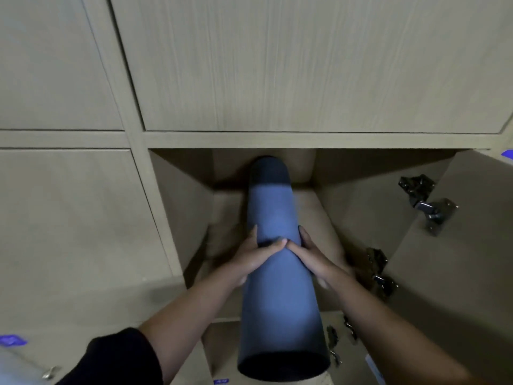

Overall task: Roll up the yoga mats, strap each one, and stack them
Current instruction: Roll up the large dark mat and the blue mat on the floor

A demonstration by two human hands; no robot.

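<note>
Rolled yoga mat (277, 287), blue, matte and smooth-skinned, forming a long cylinder. Its near end shows as a dark circular face closest to the viewer. Its far end reaches into the open compartment (183, 204) and lies in shadow there.

Left of the mat's near end, a black sleeve (119, 359) is pushed up the forearm.

At the mat's mid-length, the left hand (258, 259) wraps the left flank and the right hand (313, 259) wraps the right flank. The fingers of each curl down round the roll. The two thumbs lie across the top, and their tips touch.

Beneath and around the mat's far half, the compartment is a box of pale wood-grain board with flat, square-edged walls.

Right of the mat, the compartment's door (458, 245) stands swung open. It carries two dark metal hinges: the lower hinge (380, 270) near the right hand and the upper hinge (433, 207) farther off.

Beyond the mat's far end, closed door panels (305, 65) of the same grained board fill the upper view.
</note>
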